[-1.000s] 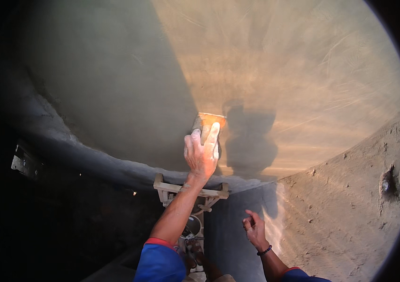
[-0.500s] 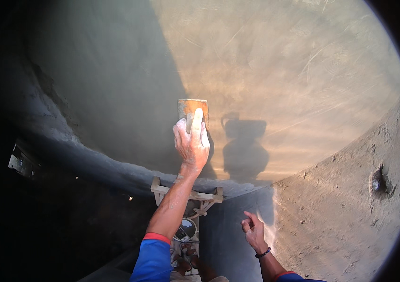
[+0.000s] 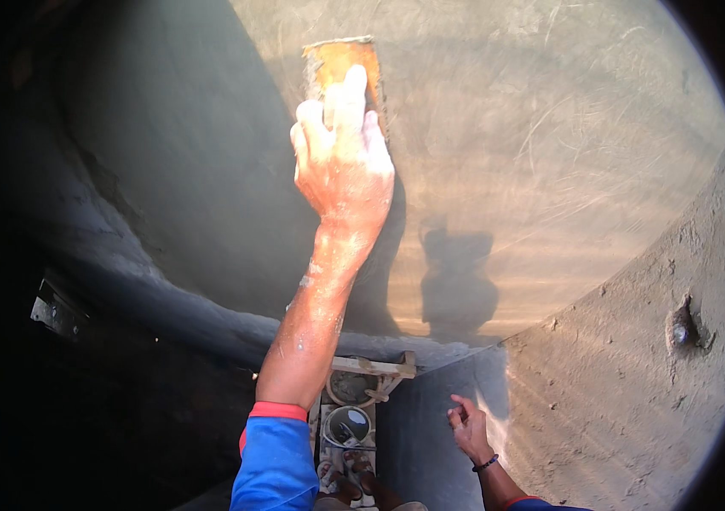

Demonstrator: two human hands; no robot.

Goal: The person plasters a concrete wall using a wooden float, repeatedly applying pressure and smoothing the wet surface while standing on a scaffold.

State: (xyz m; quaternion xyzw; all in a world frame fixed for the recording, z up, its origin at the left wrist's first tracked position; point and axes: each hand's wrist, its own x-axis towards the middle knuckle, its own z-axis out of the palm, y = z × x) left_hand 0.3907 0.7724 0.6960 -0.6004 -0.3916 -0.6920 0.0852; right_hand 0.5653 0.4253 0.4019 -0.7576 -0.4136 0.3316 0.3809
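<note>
My left hand [image 3: 341, 162], flecked with pale plaster, grips a rectangular orange float [image 3: 327, 64] with grey caked edges, held against the smooth grey plastered wall [image 3: 541, 162]. The arm is raised high and casts a shadow on the plaster. My right hand [image 3: 469, 426] is low at the right, beside the lower grey surface, with its fingers loosely bent and apart and nothing in them.
Below are a wooden frame [image 3: 398, 370], a round container of grey material [image 3: 352, 392], a bucket [image 3: 348, 426] and my sandalled feet [image 3: 358, 468] on a narrow plank. A rough plastered surface [image 3: 618, 392] with a hole is at the right; the lower left is dark.
My left hand and the float have moved well upward on the wall, with the arm stretched out further. My right hand stays low, slightly shifted in view.
</note>
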